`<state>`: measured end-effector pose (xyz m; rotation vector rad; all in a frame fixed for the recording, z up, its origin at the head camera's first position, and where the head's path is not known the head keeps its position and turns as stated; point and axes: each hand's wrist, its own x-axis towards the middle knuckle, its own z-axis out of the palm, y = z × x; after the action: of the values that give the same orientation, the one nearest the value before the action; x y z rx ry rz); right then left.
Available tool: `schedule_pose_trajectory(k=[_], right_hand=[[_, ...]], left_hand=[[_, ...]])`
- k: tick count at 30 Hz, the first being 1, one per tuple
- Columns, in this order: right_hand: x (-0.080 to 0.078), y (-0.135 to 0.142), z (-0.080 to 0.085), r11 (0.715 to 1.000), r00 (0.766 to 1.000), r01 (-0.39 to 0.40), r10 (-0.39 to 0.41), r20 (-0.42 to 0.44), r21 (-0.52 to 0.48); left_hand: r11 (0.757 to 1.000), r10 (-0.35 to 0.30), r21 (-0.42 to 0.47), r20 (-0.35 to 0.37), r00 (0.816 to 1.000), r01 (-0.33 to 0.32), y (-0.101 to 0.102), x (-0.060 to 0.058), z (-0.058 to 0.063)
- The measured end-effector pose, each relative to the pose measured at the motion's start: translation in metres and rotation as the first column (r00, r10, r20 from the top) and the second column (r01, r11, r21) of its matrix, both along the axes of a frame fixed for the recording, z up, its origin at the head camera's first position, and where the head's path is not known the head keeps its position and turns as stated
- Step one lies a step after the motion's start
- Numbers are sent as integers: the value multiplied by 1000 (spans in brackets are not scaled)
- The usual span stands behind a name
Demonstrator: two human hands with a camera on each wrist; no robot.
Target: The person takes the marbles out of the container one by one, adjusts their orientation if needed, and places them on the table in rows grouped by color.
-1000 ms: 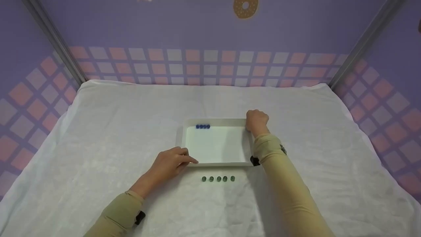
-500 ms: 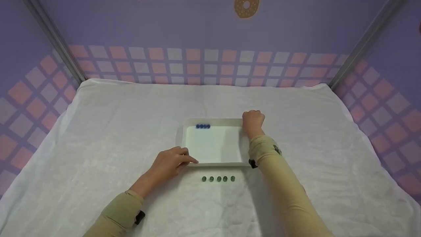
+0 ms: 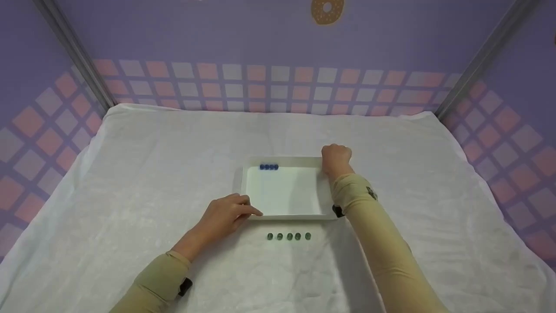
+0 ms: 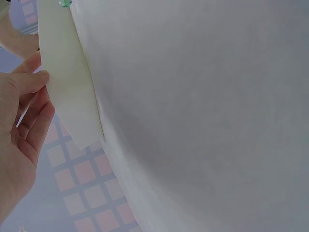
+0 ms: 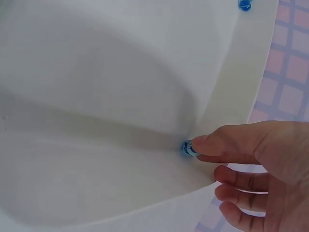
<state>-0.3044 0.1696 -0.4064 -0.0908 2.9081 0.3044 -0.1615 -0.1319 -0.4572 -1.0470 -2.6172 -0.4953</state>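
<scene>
A white rectangular tray [image 3: 282, 193] lies in the middle of the cloth. My left hand [image 3: 225, 212] pinches its near left rim, thumb against the outer wall in the left wrist view. At the far right corner, my right hand [image 3: 336, 159] reaches inside the tray. Seen from the right wrist, its thumb and index finger pinch a blue marble [image 5: 187, 148] down in that corner, while the other fingers curl by the rim. A row of several blue marbles [image 3: 269, 167] sits along the far wall, toward the left.
Several green marbles [image 3: 289, 236] stand in a spaced row on the white cloth [image 3: 173, 156], just in front of the tray. Purple panels with a pink and white checked band [image 3: 278, 87] enclose the back and both sides.
My right hand shifts slightly left, then slightly back right, staying at the tray's far right corner. The left hand, the tray and the marble rows keep their places.
</scene>
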Motion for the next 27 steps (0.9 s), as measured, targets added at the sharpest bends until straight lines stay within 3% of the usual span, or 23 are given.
schedule_pose_trajectory(k=[20, 27], right_hand=[[-6, 10, 12, 998, 997, -2, 8, 77, -70], [-3, 12, 22, 994, 995, -30, 39, 86, -108]], left_hand=[[1000, 2, 3, 20, 1000, -2, 1, 1, 2], [1000, -4, 16, -3, 1000, 4, 1, 1, 2]])
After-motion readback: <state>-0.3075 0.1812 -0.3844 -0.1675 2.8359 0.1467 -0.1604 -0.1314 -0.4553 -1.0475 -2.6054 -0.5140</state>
